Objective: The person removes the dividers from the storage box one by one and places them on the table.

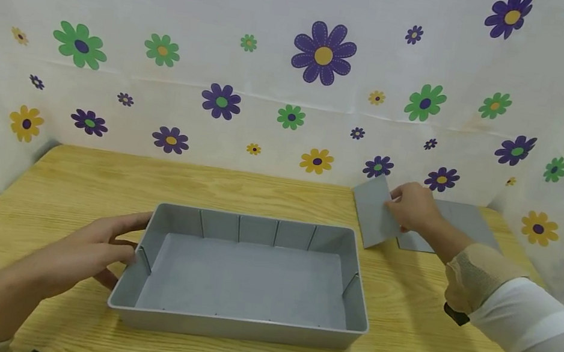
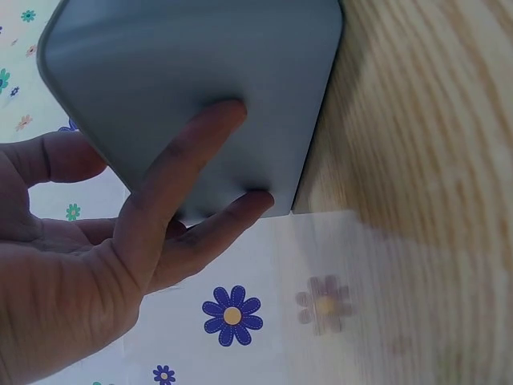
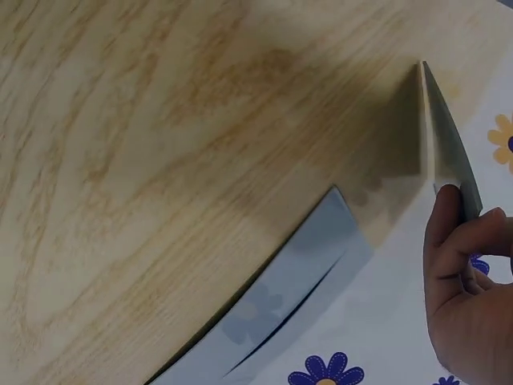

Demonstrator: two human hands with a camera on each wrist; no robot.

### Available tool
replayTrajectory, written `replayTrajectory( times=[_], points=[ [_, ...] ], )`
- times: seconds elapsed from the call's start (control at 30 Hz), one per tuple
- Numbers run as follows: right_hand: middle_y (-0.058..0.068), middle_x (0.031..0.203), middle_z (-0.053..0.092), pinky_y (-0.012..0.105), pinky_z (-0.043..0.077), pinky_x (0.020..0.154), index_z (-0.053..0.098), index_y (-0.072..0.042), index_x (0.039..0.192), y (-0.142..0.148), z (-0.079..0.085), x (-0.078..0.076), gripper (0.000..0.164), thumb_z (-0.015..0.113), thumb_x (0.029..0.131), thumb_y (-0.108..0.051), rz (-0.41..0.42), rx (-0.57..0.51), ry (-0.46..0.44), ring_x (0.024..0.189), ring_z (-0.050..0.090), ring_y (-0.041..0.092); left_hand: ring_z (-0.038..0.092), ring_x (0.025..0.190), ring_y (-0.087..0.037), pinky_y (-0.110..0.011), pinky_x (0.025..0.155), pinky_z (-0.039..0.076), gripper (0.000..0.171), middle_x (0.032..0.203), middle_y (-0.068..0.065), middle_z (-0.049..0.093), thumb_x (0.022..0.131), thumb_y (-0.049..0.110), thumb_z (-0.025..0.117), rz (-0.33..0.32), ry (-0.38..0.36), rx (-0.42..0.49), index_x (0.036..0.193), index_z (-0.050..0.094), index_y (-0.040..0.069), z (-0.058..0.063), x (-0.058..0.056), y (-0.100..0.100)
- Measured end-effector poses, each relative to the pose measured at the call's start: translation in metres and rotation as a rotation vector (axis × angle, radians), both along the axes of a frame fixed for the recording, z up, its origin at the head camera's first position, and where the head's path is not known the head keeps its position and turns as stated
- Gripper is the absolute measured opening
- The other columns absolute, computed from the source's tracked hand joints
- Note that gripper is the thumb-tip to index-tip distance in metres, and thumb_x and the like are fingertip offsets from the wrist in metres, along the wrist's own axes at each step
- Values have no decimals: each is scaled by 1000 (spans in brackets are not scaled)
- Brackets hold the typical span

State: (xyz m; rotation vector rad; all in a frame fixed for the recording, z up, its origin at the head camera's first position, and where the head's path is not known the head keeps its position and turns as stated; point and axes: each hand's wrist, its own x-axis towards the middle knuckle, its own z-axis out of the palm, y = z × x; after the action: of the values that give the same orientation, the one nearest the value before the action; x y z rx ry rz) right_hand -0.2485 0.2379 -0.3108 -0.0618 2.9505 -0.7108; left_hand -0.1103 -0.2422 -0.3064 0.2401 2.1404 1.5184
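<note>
A grey rectangular plastic box [image 1: 237, 330] stands on the table with its open side up and its inside bare; short slotted ribs line its walls. At its left end my left hand [image 1: 87, 250] touches the outer wall, and the left wrist view shows fingertips [image 2: 228, 116] resting against it. Beyond the box's far right corner, my right hand [image 1: 414, 208] pinches a thin flat grey panel [image 1: 375, 214] by its edge, thumb on one face. In the right wrist view this panel [image 3: 449, 152] is tilted up, seen nearly edge-on. Other flat grey panels [image 1: 464, 218] lie under the right forearm.
The wood-grain table [image 1: 193, 184] extends around the box. A white flowered cloth [image 1: 263, 9] hangs along its back and both sides. The lying panels [image 3: 280, 281] are close to the table's back right corner.
</note>
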Motion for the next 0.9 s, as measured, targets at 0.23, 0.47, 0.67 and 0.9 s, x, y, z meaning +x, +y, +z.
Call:
replayTrajectory(
  times=[0.23, 0.47, 0.67, 0.9],
  points=[
    [35, 106, 56, 29, 53, 46, 52, 17, 114, 4, -11, 0, 42, 53, 85, -14, 11, 81, 7, 59, 61, 24, 50, 111, -35, -51, 68, 54, 67, 148, -17, 19, 89, 7, 47, -3, 4, -3, 147, 15, 11, 0, 0, 0],
    [35, 106, 57, 26, 52, 46, 52, 17, 114, 9, -14, -1, 42, 56, 84, -13, -1, 87, 4, 50, 60, 17, 49, 112, -35, -50, 68, 54, 68, 149, -17, 18, 88, 7, 47, 2, 2, -18, 147, 14, 11, 0, -1, 0],
    [20, 86, 65, 32, 54, 59, 62, 8, 102, 10, -15, 2, 26, 53, 86, -10, 88, 166, 99, 55, 58, 15, 47, 115, -36, -50, 68, 54, 68, 149, -16, 17, 88, 7, 47, 4, 2, -23, 147, 13, 11, 0, -1, 0],
    [6, 88, 66, 36, 54, 70, 69, -7, 93, -4, -37, 24, 16, 58, 84, -14, 589, 348, 430, 80, 61, 20, 46, 116, -36, -50, 68, 54, 68, 148, -18, 19, 89, 7, 48, 4, -1, -20, 147, 13, 12, 0, -1, 1]
  ],
)
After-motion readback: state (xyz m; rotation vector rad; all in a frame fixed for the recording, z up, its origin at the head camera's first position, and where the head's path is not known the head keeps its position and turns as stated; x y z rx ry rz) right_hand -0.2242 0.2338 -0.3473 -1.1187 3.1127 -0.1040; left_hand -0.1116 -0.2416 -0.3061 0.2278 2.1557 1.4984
